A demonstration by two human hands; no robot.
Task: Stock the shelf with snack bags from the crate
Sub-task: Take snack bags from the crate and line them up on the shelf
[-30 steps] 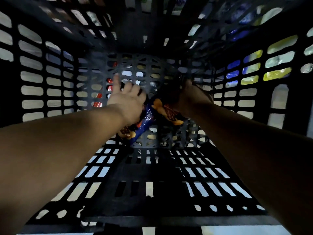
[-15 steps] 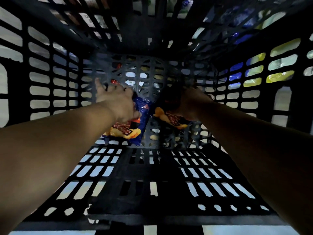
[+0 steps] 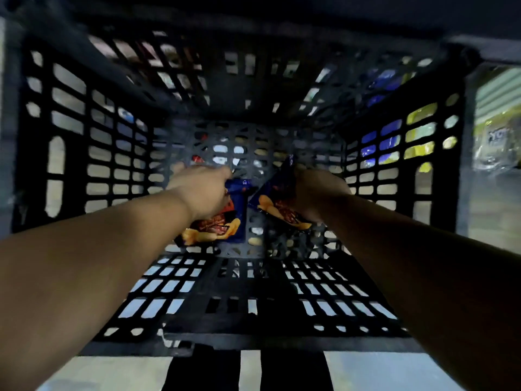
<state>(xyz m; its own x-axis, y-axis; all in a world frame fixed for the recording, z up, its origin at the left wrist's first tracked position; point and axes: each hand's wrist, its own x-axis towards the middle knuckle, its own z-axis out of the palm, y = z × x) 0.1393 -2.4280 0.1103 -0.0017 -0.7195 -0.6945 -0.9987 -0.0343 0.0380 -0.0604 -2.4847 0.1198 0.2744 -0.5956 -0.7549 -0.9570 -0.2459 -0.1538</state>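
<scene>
Both my arms reach deep into a black slotted crate point(image 3: 70, 165). My left hand point(image 3: 201, 191) grips the top of a dark blue snack bag point(image 3: 222, 225) printed with orange chips. My right hand point(image 3: 315, 193) grips a second blue snack bag point(image 3: 277, 206) of the same kind, tilted with one corner pointing up. The two bags hang side by side just above the crate's bottom grid, a small gap between them. My fingers are mostly hidden behind the bags and the backs of my hands.
The crate's walls close in on all sides, and its near rim point(image 3: 253, 338) lies below my forearms. Blue and yellow packages point(image 3: 394, 142) show through the slots on the right. A shelf with goods point(image 3: 496, 136) is blurred at the far right.
My left hand has closed on its bag and both hands have lifted the bags up off the crate bottom. The view has pulled back, showing more of the crate.
</scene>
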